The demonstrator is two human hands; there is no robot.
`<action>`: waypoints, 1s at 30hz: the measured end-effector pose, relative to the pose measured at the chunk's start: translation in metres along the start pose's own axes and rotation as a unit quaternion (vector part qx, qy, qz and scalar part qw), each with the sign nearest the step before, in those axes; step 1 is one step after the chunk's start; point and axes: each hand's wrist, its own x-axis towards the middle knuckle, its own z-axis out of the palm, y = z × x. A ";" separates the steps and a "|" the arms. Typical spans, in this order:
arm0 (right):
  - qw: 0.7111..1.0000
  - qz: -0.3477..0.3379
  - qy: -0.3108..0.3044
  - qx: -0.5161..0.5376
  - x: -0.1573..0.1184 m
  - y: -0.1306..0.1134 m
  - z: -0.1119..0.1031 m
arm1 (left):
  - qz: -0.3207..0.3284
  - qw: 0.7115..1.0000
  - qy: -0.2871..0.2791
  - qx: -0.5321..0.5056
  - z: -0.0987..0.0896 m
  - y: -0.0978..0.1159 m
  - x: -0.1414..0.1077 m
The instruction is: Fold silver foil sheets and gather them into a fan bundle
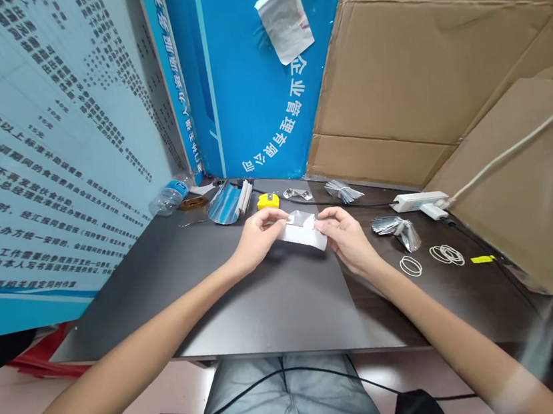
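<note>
Two denim-clad legs [285, 404] sit nearest, a black cable [296, 370] running over them, and here comes the edge of the desk [270, 322]. On the right, pale rings [446, 255] lie loose beside a yellow tag [481, 260]. Now the action: left hand [260, 234] and right hand [347, 233] face each other above the desk, each closed in a narrow pinch, thumb against fingers, on opposite ends of a white strip [301, 235]. Along its far edge shows a silvery piece [302, 218]; whether the two are joined, I can't tell. My call on the step: two-handed fine work, squaring or working that thin little pair. The next move looks to call for a steady grip at both ends and light thumb pressure, since such thin stuff could crease. Off to the right, a silvery bundle [404, 229]; just beyond the hands, a yellow tape measure [267, 201]. Farther back, a bottle [170, 196] lies tipped, and the blue panel [245, 76] closes the view.
</note>
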 end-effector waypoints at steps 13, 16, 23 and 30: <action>0.985 0.066 -0.070 -0.144 0.010 -0.008 -0.031 | 0.199 0.865 -0.295 0.354 -0.042 -0.001 0.013; 0.952 0.044 -0.139 -0.267 0.007 -0.008 -0.045 | 0.204 0.831 -0.328 0.400 -0.044 -0.007 0.011; 0.946 0.040 -0.146 -0.286 0.005 -0.011 -0.053 | 0.210 0.836 -0.327 0.387 -0.041 -0.010 0.010; 0.980 -0.007 -0.082 -0.180 0.003 -0.004 -0.042 | 0.174 0.921 -0.220 0.269 -0.022 -0.006 0.001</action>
